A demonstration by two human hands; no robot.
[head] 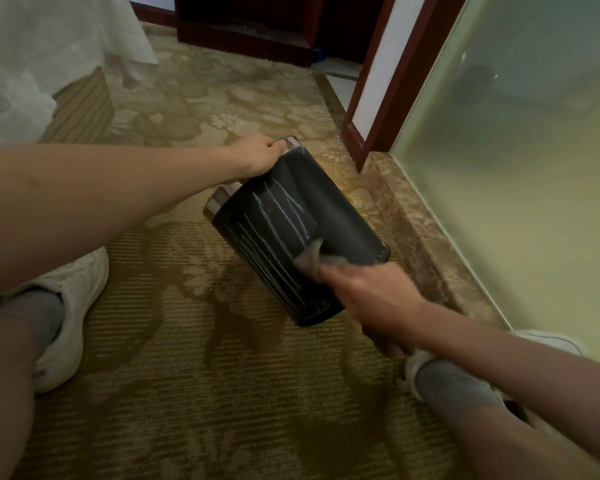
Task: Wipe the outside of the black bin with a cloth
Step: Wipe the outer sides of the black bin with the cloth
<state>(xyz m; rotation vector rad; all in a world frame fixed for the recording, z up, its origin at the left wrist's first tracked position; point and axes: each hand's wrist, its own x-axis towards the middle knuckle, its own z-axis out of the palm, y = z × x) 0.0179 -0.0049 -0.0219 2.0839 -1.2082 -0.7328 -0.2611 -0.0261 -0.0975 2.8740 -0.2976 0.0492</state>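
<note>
The left hand grips the chrome rim of the tilted black cylindrical bin at 11 o'clock, steadying it; the right hand holds a grey cloth against its side.

Hotel-like bedroom: patterned carpet, white bedsheet, frosted glass wall.

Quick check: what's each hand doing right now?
Left hand: grips the black bin at its top rim.
Right hand: holds the grey cloth against the bin's side.

Patterned carpet, white sneakers, frosted glass panel, dark wooden cabinet.
</note>
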